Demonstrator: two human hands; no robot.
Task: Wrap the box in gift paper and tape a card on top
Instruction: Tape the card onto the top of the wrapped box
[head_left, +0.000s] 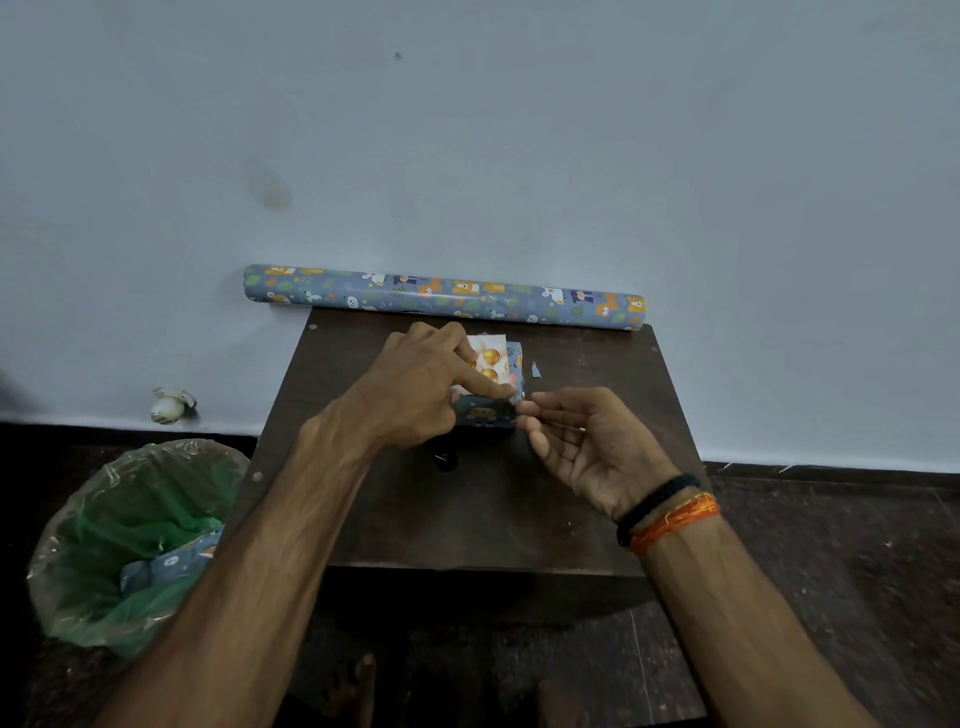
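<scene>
Green-lined plastic waste bin sitting on the floor off the left edge of the dark brown wooden table. Left hand lying over the small blue-wrapped box mid-table, forefinger pressing straight onto the white balloon-print card on top. Right hand hovering palm-up just beside the box, fingers loosely curled; any grip unclear. Long blue patterned gift-paper roll lying along the far edge, axis running left to right.

I see my left hand pressing the card onto the wrapped box mid-tabletop; my right hand touches the box's right corner, fingers loose. The paper roll lies along the far edge.
</scene>
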